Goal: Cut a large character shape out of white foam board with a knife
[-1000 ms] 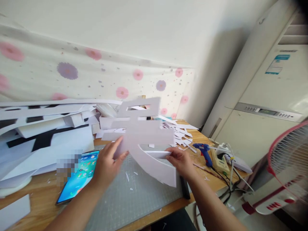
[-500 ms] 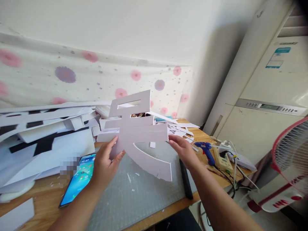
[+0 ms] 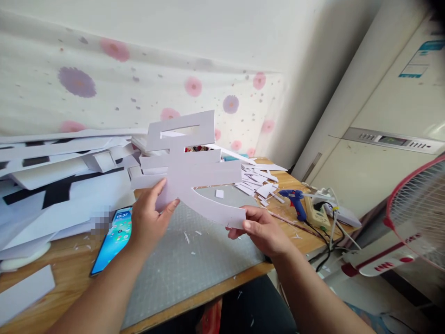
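A white foam-board cutout (image 3: 203,174), shaped like a written character with several bars, a slot and a curved leg, is held up over the grey cutting mat (image 3: 163,278). My left hand (image 3: 153,215) grips its lower left edge, thumb in front. At the end of the curved leg, my right hand (image 3: 262,227) pinches the board between thumb and fingers. Part of the cutout's lower left is hidden by my left hand. A small white square (image 3: 219,194) lies on the mat behind the leg, and thin white slivers lie nearer me.
Stacked white and black board pieces (image 3: 66,195) fill the left side, with a lit phone (image 3: 113,241) beside them. White scraps (image 3: 260,181) are heaped at the back right. A blue glue gun (image 3: 295,202), a power strip (image 3: 316,215) and cables sit right; a fan (image 3: 417,222) stands beyond.
My right hand has moved from the long middle bar's right end down to the tip of the curved leg, now pinching it. My left hand keeps its grip. The camera view has shifted slightly.
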Tool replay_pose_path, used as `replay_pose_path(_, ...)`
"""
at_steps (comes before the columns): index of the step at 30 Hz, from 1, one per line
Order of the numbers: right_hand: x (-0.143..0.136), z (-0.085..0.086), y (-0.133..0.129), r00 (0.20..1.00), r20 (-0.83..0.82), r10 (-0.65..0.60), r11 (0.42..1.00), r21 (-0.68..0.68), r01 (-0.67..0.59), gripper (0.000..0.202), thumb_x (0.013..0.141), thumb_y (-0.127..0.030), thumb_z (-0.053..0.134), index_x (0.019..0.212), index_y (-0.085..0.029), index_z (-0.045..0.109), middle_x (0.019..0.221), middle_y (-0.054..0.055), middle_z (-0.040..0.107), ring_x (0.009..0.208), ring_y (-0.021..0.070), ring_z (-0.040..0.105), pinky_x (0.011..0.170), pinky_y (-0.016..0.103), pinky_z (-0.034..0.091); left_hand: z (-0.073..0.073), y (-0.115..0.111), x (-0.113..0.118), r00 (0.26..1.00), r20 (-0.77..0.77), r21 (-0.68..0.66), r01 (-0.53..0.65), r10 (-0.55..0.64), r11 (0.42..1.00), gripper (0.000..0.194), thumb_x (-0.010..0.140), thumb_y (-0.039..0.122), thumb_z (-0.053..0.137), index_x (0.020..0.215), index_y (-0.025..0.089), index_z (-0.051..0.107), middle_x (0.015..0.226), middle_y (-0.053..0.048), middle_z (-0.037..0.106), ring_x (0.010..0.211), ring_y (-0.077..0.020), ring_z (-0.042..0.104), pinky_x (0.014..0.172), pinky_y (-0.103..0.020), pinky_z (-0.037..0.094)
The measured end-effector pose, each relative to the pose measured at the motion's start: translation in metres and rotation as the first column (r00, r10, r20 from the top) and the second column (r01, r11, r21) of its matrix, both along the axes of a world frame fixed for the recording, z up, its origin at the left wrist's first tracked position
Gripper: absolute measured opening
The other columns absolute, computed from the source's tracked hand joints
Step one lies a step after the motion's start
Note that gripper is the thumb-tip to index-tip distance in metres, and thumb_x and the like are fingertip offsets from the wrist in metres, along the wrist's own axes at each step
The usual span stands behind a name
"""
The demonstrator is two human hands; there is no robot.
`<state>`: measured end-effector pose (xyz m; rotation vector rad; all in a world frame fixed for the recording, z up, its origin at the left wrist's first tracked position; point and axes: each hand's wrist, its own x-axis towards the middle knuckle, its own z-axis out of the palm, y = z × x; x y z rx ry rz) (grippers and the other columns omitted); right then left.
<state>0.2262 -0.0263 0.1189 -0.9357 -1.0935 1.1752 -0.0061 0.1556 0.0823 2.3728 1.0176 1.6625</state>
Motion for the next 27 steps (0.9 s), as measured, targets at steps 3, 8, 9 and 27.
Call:
replay_pose_path(3, -0.004, -0.001, 0.000, 0.998, -0.069, 0.012, 1.000, -0.001, -0.012, 0.039, 0.066, -0.049, 0.084, 0.084, -0.016, 0.073, 0.079, 0.005, 0.075, 0.068, 0.0164, 0.070, 0.067, 0.029, 0.056, 0.000, -0.001, 0.001, 1.000, 0.013, -0.013, 0.018, -0.018, 1.000, 0.057, 0.088, 0.048, 0.063, 0.139, 0.025, 0.052, 0.121, -0.010, 0.066, 0.107, -0.0289, 0.064, 0.092, -0.042, 0.052)
replay_pose_path(8, -0.004, -0.002, 0.000, 0.996, -0.088, 0.021, 1.000, -0.003, -0.021, 0.037, 0.066, -0.047, 0.084, 0.081, -0.015, 0.073, 0.076, 0.006, 0.075, 0.069, 0.0177, 0.070, 0.068, 0.029, 0.055, -0.001, 0.000, 0.001, 1.000, -0.008, 0.005, 0.019, -0.018, 1.000, 0.056, 0.088, 0.049, 0.062, 0.138, 0.025, 0.052, 0.119, -0.009, 0.066, 0.105, -0.0279, 0.064, 0.091, -0.041, 0.052)
replay_pose_path(9, -0.004, -0.003, 0.000, 0.997, -0.079, 0.021, 1.000, 0.002, -0.021, 0.036, 0.067, -0.047, 0.084, 0.080, -0.015, 0.073, 0.075, 0.006, 0.075, 0.069, 0.0177, 0.070, 0.068, 0.029, 0.055, -0.001, 0.000, 0.001, 1.000, -0.014, 0.011, 0.014, -0.014, 1.000, 0.056, 0.089, 0.049, 0.062, 0.138, 0.026, 0.052, 0.119, -0.009, 0.066, 0.105, -0.0278, 0.064, 0.091, -0.041, 0.052)
replay_pose_path(27, 0.025, -0.003, 0.006, 0.899, -0.187, -0.396, 0.911, 0.040, 0.410, 0.050, 0.067, -0.059, 0.079, 0.101, -0.023, 0.074, 0.097, 0.007, 0.075, 0.083, 0.0222, 0.068, 0.067, 0.033, 0.056, 0.006, -0.009, 0.004, 0.979, -0.204, 0.262, 0.064, -0.010, 0.963, 0.046, 0.093, 0.039, 0.058, 0.137, 0.025, 0.050, 0.105, -0.009, 0.067, 0.095, -0.0295, 0.065, 0.080, -0.041, 0.049)
